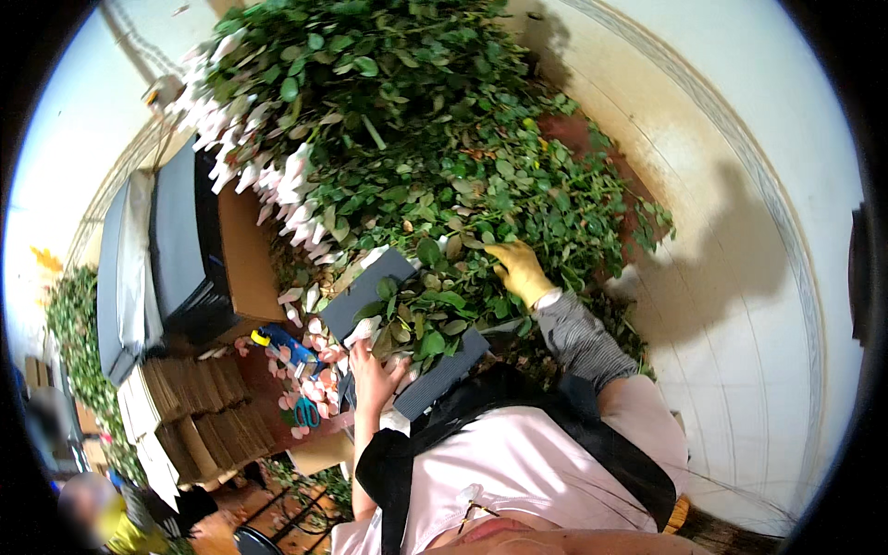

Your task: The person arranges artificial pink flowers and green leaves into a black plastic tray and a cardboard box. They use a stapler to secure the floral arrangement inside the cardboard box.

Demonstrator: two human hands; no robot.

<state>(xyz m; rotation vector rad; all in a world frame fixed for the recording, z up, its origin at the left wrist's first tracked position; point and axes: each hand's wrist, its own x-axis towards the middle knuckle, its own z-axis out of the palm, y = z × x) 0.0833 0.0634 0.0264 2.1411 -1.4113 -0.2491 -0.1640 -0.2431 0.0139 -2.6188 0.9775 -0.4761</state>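
Note:
My bare left hand [373,377] rests at the flower-head end of a small bunch of roses [433,324], thumb and fingers apart. Its fingertips touch a pale, white-sleeved rose head [363,330]. The bunch lies leafy between raised flaps of a dark grey corrugated cardboard wrap [442,372]. My right hand, in a yellow glove [520,273], reaches over the leaves and stems right of the bunch. Its fingers are stretched and separated, with the tips partly lost among foliage. Whether a stem touches its palm is hidden.
A large heap of roses [398,139] fills the far side, pale heads leftward. To the left stand dark cardboard sheets [180,240] and stacked brown cardboard [199,402]. Teal scissors [306,413], a blue box [287,348] and pink petals lie nearby. Another person [120,518] is at lower left.

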